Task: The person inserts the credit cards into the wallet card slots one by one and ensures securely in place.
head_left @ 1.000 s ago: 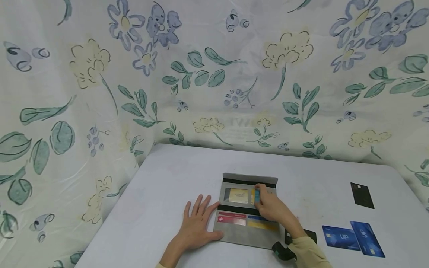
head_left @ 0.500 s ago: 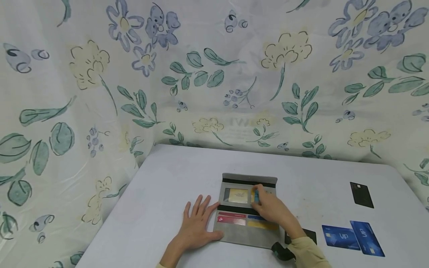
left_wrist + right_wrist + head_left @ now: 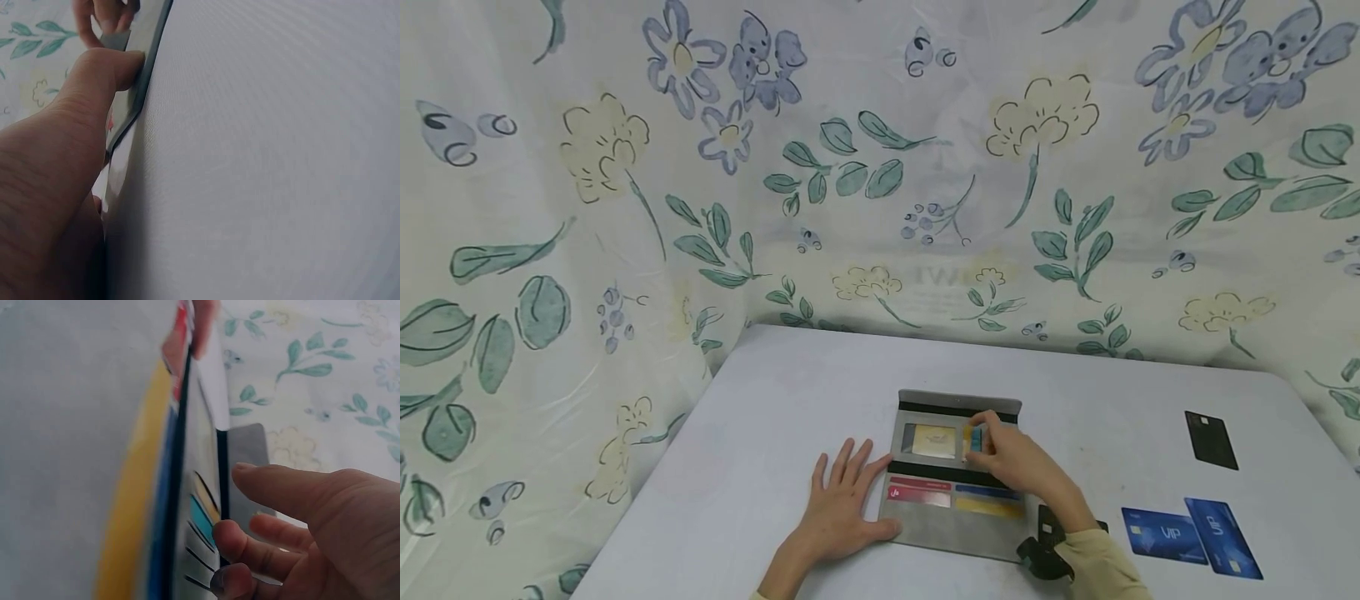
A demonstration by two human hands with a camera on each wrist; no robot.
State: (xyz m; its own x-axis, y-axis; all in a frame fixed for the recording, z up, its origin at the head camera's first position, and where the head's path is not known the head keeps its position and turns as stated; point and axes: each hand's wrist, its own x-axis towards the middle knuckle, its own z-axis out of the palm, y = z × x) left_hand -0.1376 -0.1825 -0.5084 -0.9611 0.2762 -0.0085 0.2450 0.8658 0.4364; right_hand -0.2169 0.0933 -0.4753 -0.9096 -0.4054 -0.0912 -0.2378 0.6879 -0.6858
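A grey wallet (image 3: 955,537) lies unfolded on the white table, cards showing in its slots. My left hand (image 3: 842,510) is spread on the table at its left side, the thumb resting on the wallet's edge, as the left wrist view also shows. Over the upper right slots is my right hand (image 3: 1022,458), its fingers loosely bent around a teal card (image 3: 976,439). In the right wrist view, that teal card (image 3: 201,517) sits in a slot, and thumb and fingertips stand apart. A yellowish card (image 3: 934,440) fills the window pocket. Red cards (image 3: 917,495) and a yellow card (image 3: 988,506) sit below.
Right of the wallet lie two overlapping blue cards, one marked VIP (image 3: 1165,533) and another blue card (image 3: 1223,537). A black card (image 3: 1212,439) lies farther back. Another black card (image 3: 1048,525) is partly hidden under the right wrist. A floral curtain (image 3: 880,217) hangs behind the table.
My right hand has shifted slightly right, and its fingers have loosened from the teal card, which stays at the slot. The left hand and wallet have stayed put.
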